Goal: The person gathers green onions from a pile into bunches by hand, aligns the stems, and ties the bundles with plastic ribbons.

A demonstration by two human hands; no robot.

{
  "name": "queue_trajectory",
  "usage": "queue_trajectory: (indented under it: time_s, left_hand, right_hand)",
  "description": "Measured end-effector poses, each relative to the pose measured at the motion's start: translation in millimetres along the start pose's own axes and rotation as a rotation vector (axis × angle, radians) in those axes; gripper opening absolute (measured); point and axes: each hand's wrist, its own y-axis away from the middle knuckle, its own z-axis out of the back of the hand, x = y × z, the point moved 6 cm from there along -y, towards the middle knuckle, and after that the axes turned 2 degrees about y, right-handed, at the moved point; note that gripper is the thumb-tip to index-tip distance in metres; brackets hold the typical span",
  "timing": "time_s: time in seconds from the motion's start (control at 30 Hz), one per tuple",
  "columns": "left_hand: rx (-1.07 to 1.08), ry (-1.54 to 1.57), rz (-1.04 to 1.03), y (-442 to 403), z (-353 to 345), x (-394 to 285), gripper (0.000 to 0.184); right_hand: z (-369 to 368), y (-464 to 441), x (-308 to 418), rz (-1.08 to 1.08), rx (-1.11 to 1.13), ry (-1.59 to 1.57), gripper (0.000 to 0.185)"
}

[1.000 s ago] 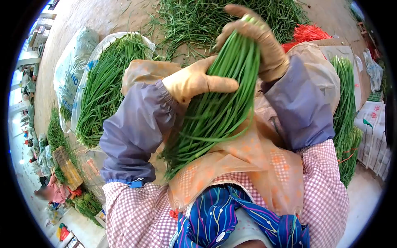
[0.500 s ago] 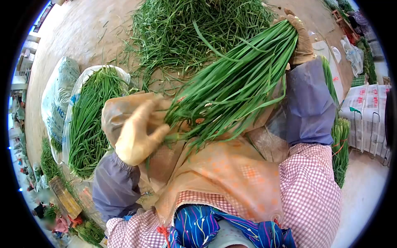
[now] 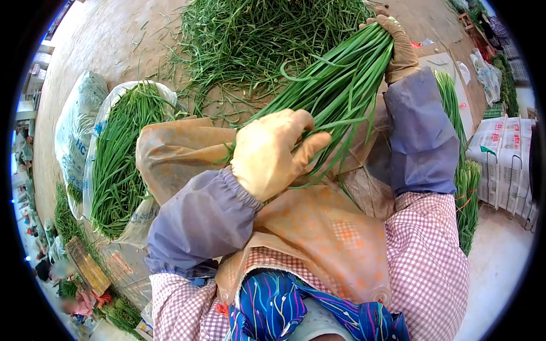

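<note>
Closest to you, a glossy blue scarf with wavy coloured lines sits above your gingham shirt. Over that hangs a thin, translucent apron, creased and blotched with orange. Your smooth purple sleeve covers gather in puckers at the left wrist. Your left hand, in a pale yellow glove, lies over the lower leaves of the green bundle, fingers bent and thumb apart; you cannot tell whether it grips any. That bundle slants above your lap, long, slender blades fanning out from a narrow end, which your right hand clasps in a browner glove. To the left, a clear plastic bag cups more blades, beside a crinkled bluish bag. Ribbed white crates stand at right. Farther out, a tangled, matted heap of greens covers the dusty floor.
</note>
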Motion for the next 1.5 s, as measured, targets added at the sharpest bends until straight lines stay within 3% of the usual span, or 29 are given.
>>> queue_trajectory:
  time_s: [0.07,0.17,0.27,0.37,0.47,0.67,0.93,1.1,1.3,1.33,1.37,1.4,1.5]
  left_hand:
    - [0.014,0.138,0.035,0.8,-10.7,13.6,0.029]
    - [0.047,0.707,0.343,8.9,-12.3,33.0,0.027]
    - [-0.106,1.083,0.398,15.7,0.7,54.2,0.03]
    - [-0.274,1.355,0.307,21.7,14.1,77.3,0.035]
    - [-0.238,0.899,0.414,26.3,21.3,66.0,0.035]
    - [0.394,0.823,0.481,18.9,-25.2,14.4,0.024]
    - [0.224,0.547,0.491,0.7,-50.9,26.7,0.025]
    - [0.153,0.615,0.534,-9.2,-60.5,28.3,0.024]
    - [0.024,0.96,0.543,-5.7,-61.9,35.6,0.02]
    - [-0.065,0.982,0.49,-3.9,-52.3,36.2,0.02]
    - [-0.136,0.993,0.485,-0.9,-40.4,39.4,0.02]
    - [-0.21,1.003,0.481,3.2,-27.6,44.8,0.02]
    - [-0.547,1.002,0.415,14.3,11.3,78.8,0.022]
  right_hand:
    - [-3.0,2.2,0.7,0.008,0.0,0.018,0.025]
    - [-24.0,14.4,5.0,0.03,-0.081,0.061,0.024]
    - [-31.5,21.9,6.0,0.066,-0.12,0.007,0.025]
    - [-25.6,16.5,1.2,0.067,-0.107,-0.009,0.025]
    - [-23.5,14.7,-3.9,0.057,-0.099,-0.016,0.024]
    - [-27.7,20.1,-9.5,-0.013,-0.129,0.0,0.021]
    - [-33.0,22.6,-13.4,-0.046,-0.14,-0.047,0.023]
    - [-36.4,24.6,-14.5,-0.041,-0.129,-0.03,0.024]
    - [-34.4,24.5,-13.3,-0.039,-0.181,0.001,0.027]
    - [-32.2,23.1,-11.4,-0.044,-0.19,-0.005,0.028]
    - [-0.7,3.4,-14.2,-0.019,-0.03,0.003,0.026]
    - [7.3,1.8,-12.1,-0.109,-0.074,0.042,0.028]
    - [4.8,4.6,1.5,0.016,-0.089,-0.025,0.03]
